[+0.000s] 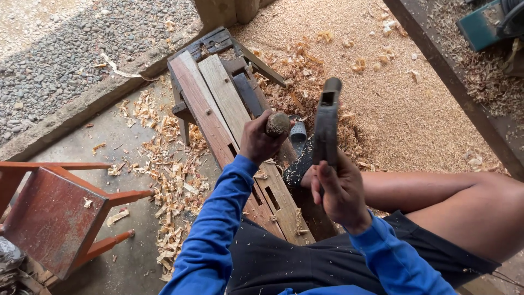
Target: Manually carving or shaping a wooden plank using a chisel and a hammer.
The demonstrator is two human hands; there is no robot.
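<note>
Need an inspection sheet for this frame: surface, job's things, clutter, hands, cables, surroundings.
Surface: low wooden bench of planks with rectangular mortise slots, person seated astride its near end.
Job's things: wooden-handled tool, its worn butt end up, tip hidden; dark mallet-like block raised upright above the bench.
Clutter: wood shavings along the bench's side; sawdust over the floor beyond.
Hands: left hand gripping the wooden-handled tool; right hand gripping the dark block.
Cables: dark hose or cable at the green machine, top right; too cropped to tell.
Surroundings: red stool tipped over, gravel beyond a concrete kerb, dark beam lying diagonally.
</note>
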